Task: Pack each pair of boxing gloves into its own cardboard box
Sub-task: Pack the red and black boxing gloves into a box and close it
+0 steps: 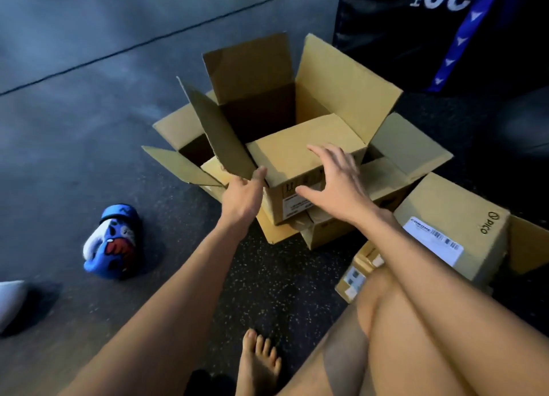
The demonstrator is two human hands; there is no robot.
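Head view: an open cardboard box [300, 157] stands near the centre, a little toward 12 o'clock, on top of a second open box [178, 128] on the floor [74, 128]. The left grip [243, 199] touches the low edge of the box's 9 o'clock flap; I cannot tell if it pinches it. The right grip [335, 181] has its fingers spread apart over the near flap. One blue boxing glove [114, 241] lies on the floor at 8 o'clock, well apart from the boxes. A labelled box [451, 226] sits at 4 o'clock.
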